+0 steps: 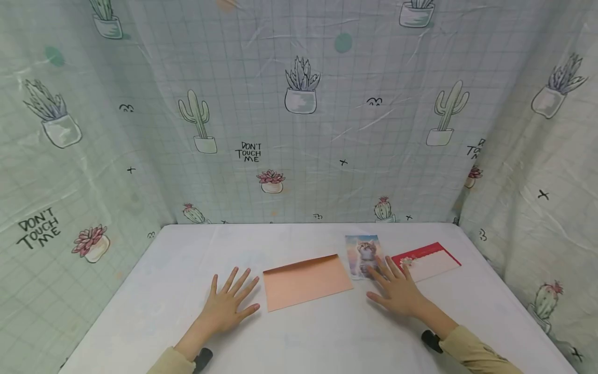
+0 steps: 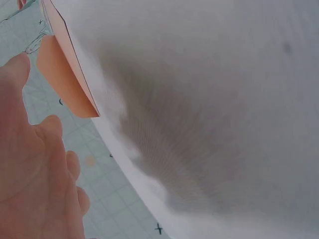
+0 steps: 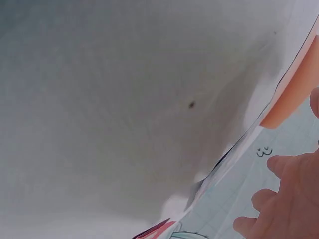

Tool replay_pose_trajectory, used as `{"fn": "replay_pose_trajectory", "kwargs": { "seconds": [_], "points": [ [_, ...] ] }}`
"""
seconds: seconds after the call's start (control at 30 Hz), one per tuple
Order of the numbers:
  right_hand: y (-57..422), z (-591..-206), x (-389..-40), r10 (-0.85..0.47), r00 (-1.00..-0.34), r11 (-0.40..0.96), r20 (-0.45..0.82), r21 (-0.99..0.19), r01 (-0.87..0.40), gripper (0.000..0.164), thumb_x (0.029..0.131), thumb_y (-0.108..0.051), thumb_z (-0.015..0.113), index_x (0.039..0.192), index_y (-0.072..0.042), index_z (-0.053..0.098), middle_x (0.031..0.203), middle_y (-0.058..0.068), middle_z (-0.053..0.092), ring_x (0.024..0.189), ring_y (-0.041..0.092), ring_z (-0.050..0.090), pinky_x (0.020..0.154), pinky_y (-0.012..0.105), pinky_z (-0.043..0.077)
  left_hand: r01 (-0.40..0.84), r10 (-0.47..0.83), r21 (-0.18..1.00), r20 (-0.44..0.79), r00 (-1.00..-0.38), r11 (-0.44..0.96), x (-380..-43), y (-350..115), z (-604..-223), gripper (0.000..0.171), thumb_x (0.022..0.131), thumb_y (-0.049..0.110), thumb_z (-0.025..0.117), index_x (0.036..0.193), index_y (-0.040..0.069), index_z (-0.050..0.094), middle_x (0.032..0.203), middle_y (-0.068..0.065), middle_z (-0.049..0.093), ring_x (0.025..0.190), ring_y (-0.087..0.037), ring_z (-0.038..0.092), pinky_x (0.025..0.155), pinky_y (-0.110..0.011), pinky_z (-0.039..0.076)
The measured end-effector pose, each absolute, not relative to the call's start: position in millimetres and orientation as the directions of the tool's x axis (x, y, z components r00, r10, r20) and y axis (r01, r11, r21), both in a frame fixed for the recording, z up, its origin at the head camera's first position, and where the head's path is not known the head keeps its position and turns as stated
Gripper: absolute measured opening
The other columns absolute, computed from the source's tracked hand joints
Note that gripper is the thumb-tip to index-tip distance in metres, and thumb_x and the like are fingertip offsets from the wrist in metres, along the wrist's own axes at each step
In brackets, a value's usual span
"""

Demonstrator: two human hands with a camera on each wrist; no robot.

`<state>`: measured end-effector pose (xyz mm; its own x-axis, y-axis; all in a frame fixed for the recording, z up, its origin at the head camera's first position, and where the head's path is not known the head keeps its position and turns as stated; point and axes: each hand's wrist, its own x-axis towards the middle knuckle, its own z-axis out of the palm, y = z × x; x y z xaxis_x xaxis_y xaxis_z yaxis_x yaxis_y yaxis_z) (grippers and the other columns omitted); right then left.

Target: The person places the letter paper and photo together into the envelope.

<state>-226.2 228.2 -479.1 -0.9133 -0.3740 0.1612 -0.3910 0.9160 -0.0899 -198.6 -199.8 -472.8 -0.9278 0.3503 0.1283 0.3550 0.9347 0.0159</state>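
While your left hand (image 1: 224, 310) and right hand (image 1: 401, 295) hover palm-down over desk (image 1: 303, 343), fingers spread, grasping nothing, peach envelope (image 1: 308, 285) lies between them. Left wrist view shows its flap (image 2: 67, 82) raised; head view alone shows kitten picture (image 1: 366, 249), partly covered by right hand. Envelope's long axis runs left-right, right end angled away from you, flap edge facing far side.

White tabletop (image 3: 99, 124) filled most of the right wrist view, softly shadowed, with one small dark speck (image 3: 192, 104). Orange paper envelope (image 3: 294, 89) ran off the right edge; a red paper edge (image 3: 162, 230) showed below. Bare right grip (image 3: 291, 199), fingers apart, stood before pale gridded cloth (image 3: 227, 199).
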Motion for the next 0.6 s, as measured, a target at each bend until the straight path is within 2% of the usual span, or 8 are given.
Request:
{"fn": "replay_pose_trajectory", "kwargs": {
  "seconds": [0.4, 0.6],
  "points": [
    [220, -482, -225, -0.404, -0.895, 0.899, 0.191, -0.102, -0.427, 0.068, 0.081, -0.056, 0.051, 0.136, -0.018, 0.038, 0.147, 0.014, 0.025, 0.137, 0.034, 0.013, 0.101, 0.066, 0.010, 0.383, 0.377, 0.020, 0.134, -0.916, 0.923, -198, -198, -475, 0.066, 0.083, 0.060, 0.044, 0.138, 0.026, 0.032, 0.148, -0.002, 0.026, 0.136, -0.033, 0.019, 0.102, -0.065, 0.004],
    [216, -483, -224, -0.430, -0.884, 0.881, 0.185, -0.131, -0.455, 0.068, 0.082, -0.053, 0.051, 0.137, -0.017, 0.036, 0.146, 0.011, 0.027, 0.134, 0.040, 0.019, 0.101, 0.066, 0.012, 0.390, 0.387, 0.007, 0.110, -0.916, 0.921, -197, -197, -480, 0.065, 0.083, 0.061, 0.041, 0.138, 0.029, 0.029, 0.148, 0.000, 0.024, 0.137, -0.032, 0.018, 0.102, -0.065, 0.007]
  ]
}}
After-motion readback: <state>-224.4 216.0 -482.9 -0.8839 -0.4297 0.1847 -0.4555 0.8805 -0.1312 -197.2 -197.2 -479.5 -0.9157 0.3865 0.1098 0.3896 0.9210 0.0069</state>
